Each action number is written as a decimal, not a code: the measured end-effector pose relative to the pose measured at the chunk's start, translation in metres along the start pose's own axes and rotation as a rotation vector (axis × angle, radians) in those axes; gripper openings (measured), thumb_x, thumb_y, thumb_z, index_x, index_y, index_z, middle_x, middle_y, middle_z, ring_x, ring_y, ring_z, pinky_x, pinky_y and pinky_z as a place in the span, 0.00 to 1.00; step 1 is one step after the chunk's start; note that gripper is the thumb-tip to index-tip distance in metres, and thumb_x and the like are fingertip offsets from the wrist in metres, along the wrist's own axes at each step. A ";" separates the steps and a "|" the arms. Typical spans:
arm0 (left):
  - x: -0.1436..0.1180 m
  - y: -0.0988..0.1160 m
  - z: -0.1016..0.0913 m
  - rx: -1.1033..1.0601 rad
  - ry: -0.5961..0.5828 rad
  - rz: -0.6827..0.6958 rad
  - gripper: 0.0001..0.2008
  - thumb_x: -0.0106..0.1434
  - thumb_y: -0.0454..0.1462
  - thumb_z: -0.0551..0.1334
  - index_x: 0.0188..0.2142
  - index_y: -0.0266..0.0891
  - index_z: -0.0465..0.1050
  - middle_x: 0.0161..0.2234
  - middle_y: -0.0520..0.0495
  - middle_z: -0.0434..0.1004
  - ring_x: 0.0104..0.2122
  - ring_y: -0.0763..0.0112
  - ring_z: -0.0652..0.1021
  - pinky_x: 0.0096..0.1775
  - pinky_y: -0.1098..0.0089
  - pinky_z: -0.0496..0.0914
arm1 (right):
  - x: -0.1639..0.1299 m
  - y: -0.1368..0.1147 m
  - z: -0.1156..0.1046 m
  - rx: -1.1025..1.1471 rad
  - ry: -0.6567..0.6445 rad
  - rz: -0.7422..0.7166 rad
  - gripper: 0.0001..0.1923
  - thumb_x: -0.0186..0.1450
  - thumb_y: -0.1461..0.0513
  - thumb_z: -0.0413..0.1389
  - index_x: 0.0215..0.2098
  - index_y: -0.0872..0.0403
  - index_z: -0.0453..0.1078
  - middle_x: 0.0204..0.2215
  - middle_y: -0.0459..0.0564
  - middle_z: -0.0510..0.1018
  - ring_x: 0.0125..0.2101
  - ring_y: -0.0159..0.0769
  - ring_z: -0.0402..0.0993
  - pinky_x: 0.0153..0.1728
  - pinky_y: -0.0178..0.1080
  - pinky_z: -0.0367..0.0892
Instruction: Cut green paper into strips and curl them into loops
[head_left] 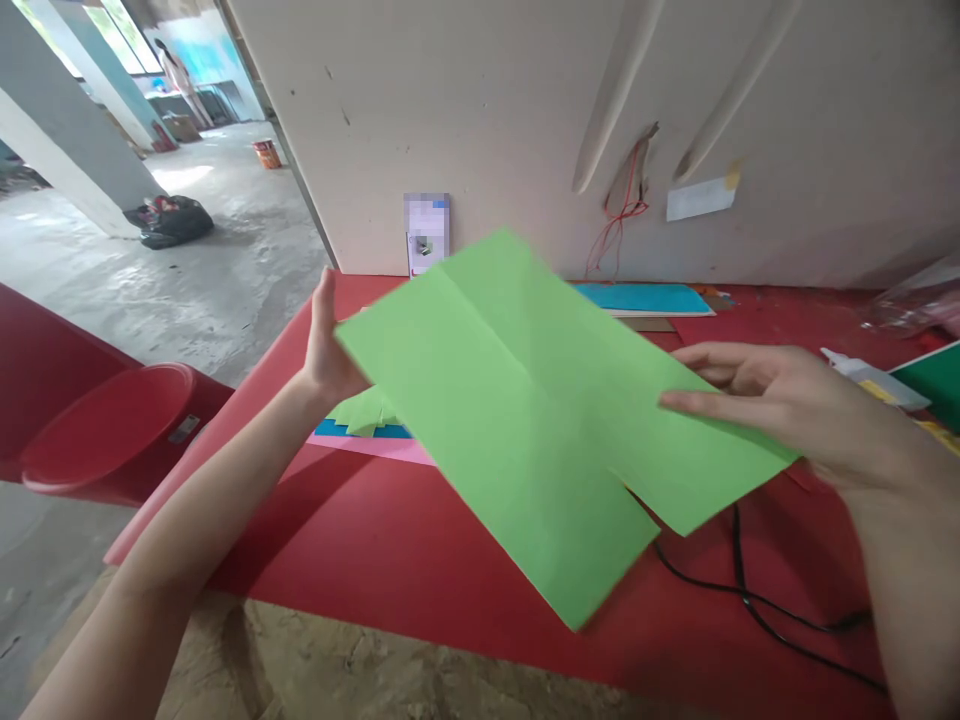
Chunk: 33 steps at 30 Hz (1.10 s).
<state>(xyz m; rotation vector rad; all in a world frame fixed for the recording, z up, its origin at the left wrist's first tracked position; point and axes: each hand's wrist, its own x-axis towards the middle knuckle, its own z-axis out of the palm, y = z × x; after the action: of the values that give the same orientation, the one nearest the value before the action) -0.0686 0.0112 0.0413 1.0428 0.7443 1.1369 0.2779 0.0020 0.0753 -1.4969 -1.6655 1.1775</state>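
Observation:
A light green paper sheet (495, 370) is held up, tilted, above the red table, with a crease down its middle and a slit running in from its lower edge. My right hand (772, 400) pinches the sheet's right part, thumb on the front and fingers at the far side. At the sheet's left corner is my left hand (330, 350), its thumb stretched upward away from the paper. The other left fingers are hidden behind the sheet, so any touch there is unclear. Green paper pieces (364, 410) lie behind it on blue and pink sheets (375, 445).
On the red tabletop (360, 540) lie a black cable (742, 590), a white glue bottle (874, 380) and a blue sheet (645, 298). A phone (427, 235) leans against the pale panel. Left of the table stands a red bucket (112, 430). A person (176, 75) is far off.

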 end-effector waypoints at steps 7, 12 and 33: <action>-0.002 -0.003 -0.010 0.506 -0.518 -0.357 0.14 0.52 0.45 0.66 0.30 0.36 0.75 0.27 0.44 0.78 0.24 0.65 0.78 0.24 0.71 0.71 | -0.003 0.008 0.005 -0.371 -0.074 -0.126 0.12 0.50 0.53 0.62 0.31 0.48 0.76 0.30 0.46 0.80 0.29 0.35 0.73 0.29 0.38 0.67; -0.005 -0.011 0.007 0.816 -0.597 -0.504 0.20 0.55 0.43 0.64 0.46 0.39 0.70 0.42 0.45 0.77 0.41 0.63 0.78 0.34 0.72 0.73 | -0.012 0.002 0.006 -0.605 0.031 -0.230 0.12 0.54 0.52 0.58 0.33 0.47 0.76 0.32 0.44 0.80 0.28 0.37 0.73 0.27 0.38 0.66; -0.013 0.003 0.022 1.134 -0.777 0.081 0.28 0.56 0.21 0.47 0.48 0.45 0.71 0.52 0.48 0.71 0.51 0.70 0.72 0.48 0.70 0.70 | 0.002 0.016 0.064 -0.437 -0.522 -0.162 0.16 0.61 0.54 0.50 0.22 0.54 0.71 0.17 0.41 0.63 0.18 0.26 0.53 0.20 0.33 0.50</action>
<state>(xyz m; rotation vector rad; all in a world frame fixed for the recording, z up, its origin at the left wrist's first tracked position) -0.0540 -0.0070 0.0512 2.2897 0.6785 0.1925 0.2287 -0.0103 0.0339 -1.3235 -2.4758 1.2365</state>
